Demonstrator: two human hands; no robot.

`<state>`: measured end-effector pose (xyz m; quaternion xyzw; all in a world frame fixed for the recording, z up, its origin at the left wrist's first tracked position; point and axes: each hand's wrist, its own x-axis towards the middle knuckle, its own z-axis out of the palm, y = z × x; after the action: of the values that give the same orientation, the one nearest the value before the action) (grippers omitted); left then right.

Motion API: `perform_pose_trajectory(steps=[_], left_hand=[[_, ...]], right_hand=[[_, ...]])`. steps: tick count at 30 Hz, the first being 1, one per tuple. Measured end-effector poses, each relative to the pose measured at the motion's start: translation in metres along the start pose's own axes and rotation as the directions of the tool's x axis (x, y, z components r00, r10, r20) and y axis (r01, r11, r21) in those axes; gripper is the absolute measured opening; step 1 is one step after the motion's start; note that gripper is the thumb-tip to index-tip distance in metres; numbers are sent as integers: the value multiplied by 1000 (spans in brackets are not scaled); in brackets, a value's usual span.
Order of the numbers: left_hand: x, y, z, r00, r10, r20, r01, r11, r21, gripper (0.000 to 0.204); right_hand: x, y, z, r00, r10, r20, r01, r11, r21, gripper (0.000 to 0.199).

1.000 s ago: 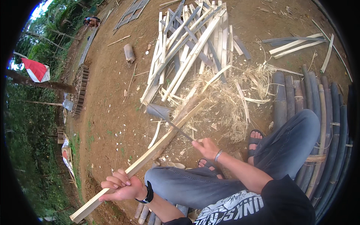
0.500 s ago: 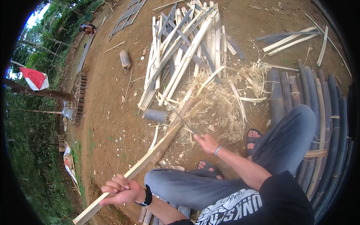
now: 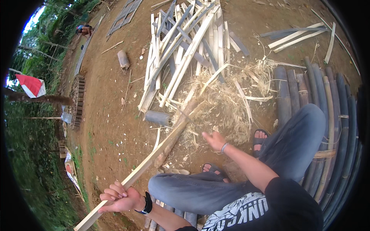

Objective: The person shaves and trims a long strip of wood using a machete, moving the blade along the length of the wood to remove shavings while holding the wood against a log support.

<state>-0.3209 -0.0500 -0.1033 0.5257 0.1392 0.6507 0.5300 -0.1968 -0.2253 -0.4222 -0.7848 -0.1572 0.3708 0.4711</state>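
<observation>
My left hand [image 3: 121, 197] is closed around the near end of a long, pale split bamboo strip [image 3: 144, 164]. The strip slants away to the upper right and lies along a rough wooden pole [image 3: 165, 154] on the ground. Beyond my knees, my right hand [image 3: 216, 141] is closed on a knife, its handle mostly hidden by the fingers and motion blur. The thin dark knife blade [image 3: 186, 116] crosses the strip near its far end. Fine bamboo shavings [image 3: 227, 102] are heaped around that end.
Ahead lies a pile of split bamboo strips [image 3: 189, 50]. Short bamboo sections [image 3: 158, 118] rest left of the pole. Tied bamboo poles [image 3: 284, 98] stretch along my right side. More strips [image 3: 296, 40] lie far right. Another person [image 3: 84, 30] is at the far left.
My right hand has shifted slightly right, and the knife looks more blurred. My left hand still grips the strip in nearly the same place. The whole view has shifted slightly.
</observation>
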Motion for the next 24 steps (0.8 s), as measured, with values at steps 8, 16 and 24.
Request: perform_pose_trajectory(steps=[8,16,24], left_hand=[[12,-7,-15,1000,-15,0,15,1000,10,59],[16,-11,-27,999,-33,-16,32,999,-26,59],[23,-21,-13,999,-12,-40,10,999,-46,59]], right_hand=[[-14,-18,18,986,-97,133,90,994,55,63],[-15,-53,16,991,61,121,-75,991,112,63],[12,-30,24,998,50,38,-56,984,171,66]])
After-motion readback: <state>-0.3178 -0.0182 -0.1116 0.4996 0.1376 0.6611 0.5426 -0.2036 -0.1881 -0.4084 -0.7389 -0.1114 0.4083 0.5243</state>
